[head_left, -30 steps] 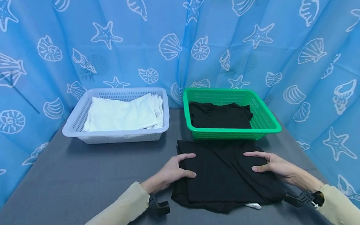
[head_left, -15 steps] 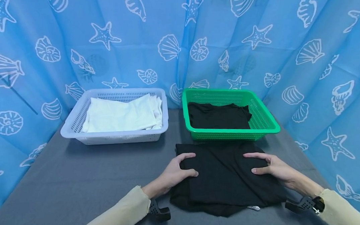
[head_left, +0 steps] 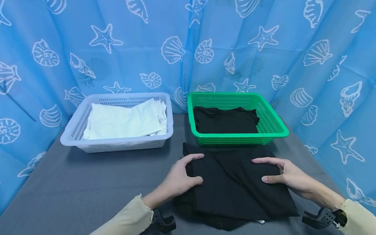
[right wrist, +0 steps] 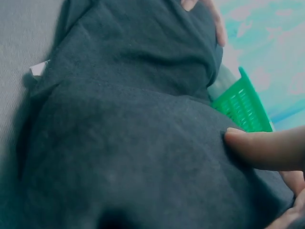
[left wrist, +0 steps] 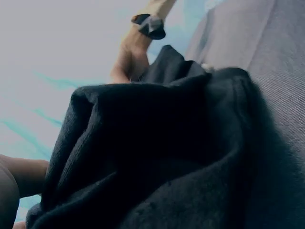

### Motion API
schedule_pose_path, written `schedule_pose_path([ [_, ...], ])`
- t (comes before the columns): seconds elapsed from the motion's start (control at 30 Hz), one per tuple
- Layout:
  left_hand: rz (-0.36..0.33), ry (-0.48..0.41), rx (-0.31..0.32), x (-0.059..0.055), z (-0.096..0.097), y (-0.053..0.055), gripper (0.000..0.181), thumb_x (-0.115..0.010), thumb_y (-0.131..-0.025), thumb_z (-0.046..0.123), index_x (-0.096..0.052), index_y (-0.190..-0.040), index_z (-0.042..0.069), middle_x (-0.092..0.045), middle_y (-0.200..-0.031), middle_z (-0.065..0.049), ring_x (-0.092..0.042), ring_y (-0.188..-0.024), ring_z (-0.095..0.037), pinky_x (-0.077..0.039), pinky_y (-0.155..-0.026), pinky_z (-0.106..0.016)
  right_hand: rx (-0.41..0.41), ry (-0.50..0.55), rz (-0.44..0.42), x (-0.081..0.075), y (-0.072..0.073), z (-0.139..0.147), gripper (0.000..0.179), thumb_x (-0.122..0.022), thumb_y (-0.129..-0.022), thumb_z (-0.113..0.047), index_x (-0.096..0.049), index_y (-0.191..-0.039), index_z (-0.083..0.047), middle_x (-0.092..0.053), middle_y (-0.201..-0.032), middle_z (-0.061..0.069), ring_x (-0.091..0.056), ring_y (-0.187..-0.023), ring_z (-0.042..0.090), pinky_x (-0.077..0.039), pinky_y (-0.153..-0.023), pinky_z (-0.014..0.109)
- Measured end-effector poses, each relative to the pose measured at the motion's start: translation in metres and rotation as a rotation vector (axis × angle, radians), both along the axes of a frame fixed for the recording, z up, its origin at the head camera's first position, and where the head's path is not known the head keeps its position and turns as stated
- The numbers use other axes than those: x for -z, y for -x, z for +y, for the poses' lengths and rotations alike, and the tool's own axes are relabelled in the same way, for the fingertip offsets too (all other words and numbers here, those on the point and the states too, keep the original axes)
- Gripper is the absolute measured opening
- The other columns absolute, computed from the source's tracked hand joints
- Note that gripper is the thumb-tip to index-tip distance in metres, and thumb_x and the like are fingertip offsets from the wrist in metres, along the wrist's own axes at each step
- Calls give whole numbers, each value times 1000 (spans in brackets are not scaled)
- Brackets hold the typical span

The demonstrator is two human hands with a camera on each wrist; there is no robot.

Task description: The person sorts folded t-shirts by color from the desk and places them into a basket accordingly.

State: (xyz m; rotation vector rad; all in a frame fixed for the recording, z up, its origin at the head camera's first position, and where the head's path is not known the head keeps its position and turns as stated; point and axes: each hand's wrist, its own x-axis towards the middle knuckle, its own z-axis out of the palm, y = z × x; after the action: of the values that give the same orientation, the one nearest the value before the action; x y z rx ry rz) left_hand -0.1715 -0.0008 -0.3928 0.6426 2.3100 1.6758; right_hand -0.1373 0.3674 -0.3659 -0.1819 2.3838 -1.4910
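A folded black T-shirt (head_left: pixel 238 192) lies in front of me, just on the near side of the green basket, with a small white label (head_left: pixel 259 221) at its near edge. My left hand (head_left: pixel 179 177) grips its left side, thumb on top and forefinger farther back. On the opposite side my right hand (head_left: pixel 286 174) holds the fabric the same way; the other fingers of both hands are hidden beneath. In the right wrist view the thumb (right wrist: pixel 257 147) presses on the cloth. The left wrist view shows the folded edge bulging up, its underside dark.
The green basket (head_left: pixel 239 137) at the back right holds black folded clothing (head_left: pixel 226 121). To its left stands a pale blue basket (head_left: pixel 122 139) with white folded clothing (head_left: pixel 123 120). A grey cloth (head_left: pixel 84 192) covers the table, and a blue seashell curtain (head_left: pixel 146 35) hangs behind.
Both hands keep their hold on the black T-shirt. Its far left corner has risen, the left hand has come up slightly, and its lower right side now hangs straighter. The head view has shifted slightly.
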Motion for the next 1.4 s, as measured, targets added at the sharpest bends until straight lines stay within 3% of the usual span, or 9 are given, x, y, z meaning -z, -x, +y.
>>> schedule_pose_path([
  [0.1,14,-8,0,-7,-3,0,67,-72,-80,4,-54,-141,25,-53,-135,3,-54,-110,-18,-46,-90,-43,-6,-12,40,-5,-2,-1,54,-74,-88,-14,-57,-139,-11,-34,-151,15,-15,-140,29,-19,-103,66],
  [0.23,36,-29,0,-15,-6,-1,68,-72,-80,2,-53,-141,25,-54,-135,4,-55,-110,-17,-46,-91,-43,-5,-46,69,-14,-4,-1,52,-73,-90,-15,-57,-139,-14,-34,-152,12,-23,-136,20,-29,-101,57],
  [0.4,99,-21,-4,-25,-8,-5,67,-72,-82,5,-53,-141,29,-54,-134,11,-55,-110,-11,-47,-91,-40,-41,-50,109,-26,-4,0,52,-72,-91,-13,-55,-140,-12,-35,-152,12,-21,-138,27,-31,-100,56],
  [0.63,144,-37,-17,-38,-12,-10,64,-73,-82,6,-56,-139,30,-56,-132,12,-59,-102,-10,-50,-87,-35,-74,14,112,-40,0,7,54,-69,-92,-6,-51,-143,-9,-51,-139,9,-49,-121,14,-49,-91,32],
  [0.83,160,-41,-36,-46,-16,-10,63,-75,-82,6,-57,-139,29,-55,-133,13,-59,-100,-12,-51,-86,-36,-90,0,162,-53,0,9,53,-66,-94,-4,-50,-144,-8,-51,-137,7,-50,-119,14,-51,-89,31],
  [1.03,212,-96,-15,-55,-19,-11,64,-75,-84,6,-55,-140,29,-53,-135,14,-58,-107,-9,-49,-90,-38,-128,44,213,-68,0,12,54,-61,-94,4,-46,-146,-3,-54,-135,9,-57,-114,20,-53,-86,34],
  [1.2,301,-122,4,-61,-21,1,65,-72,-88,6,-48,-146,24,-48,-142,8,-53,-118,-11,-45,-98,-41,-32,11,250,-81,6,13,55,-63,-94,3,-46,-146,-5,-51,-135,7,-62,-108,20,-55,-81,33],
  [1.3,326,-88,13,-63,-18,16,65,-68,-92,7,-42,-151,20,-43,-148,4,-48,-126,-12,-40,-104,-42,55,-27,270,-87,18,12,54,-67,-93,-2,-50,-144,-8,-51,-131,7,-62,-104,18,-55,-79,31],
  [1.4,321,-39,22,-65,-13,35,66,-65,-95,9,-36,-153,19,-38,-152,3,-44,-131,-14,-37,-106,-41,88,-43,276,-90,36,12,54,-69,-93,-5,-51,-144,-9,-53,-126,9,-63,-101,17,-55,-78,29],
])
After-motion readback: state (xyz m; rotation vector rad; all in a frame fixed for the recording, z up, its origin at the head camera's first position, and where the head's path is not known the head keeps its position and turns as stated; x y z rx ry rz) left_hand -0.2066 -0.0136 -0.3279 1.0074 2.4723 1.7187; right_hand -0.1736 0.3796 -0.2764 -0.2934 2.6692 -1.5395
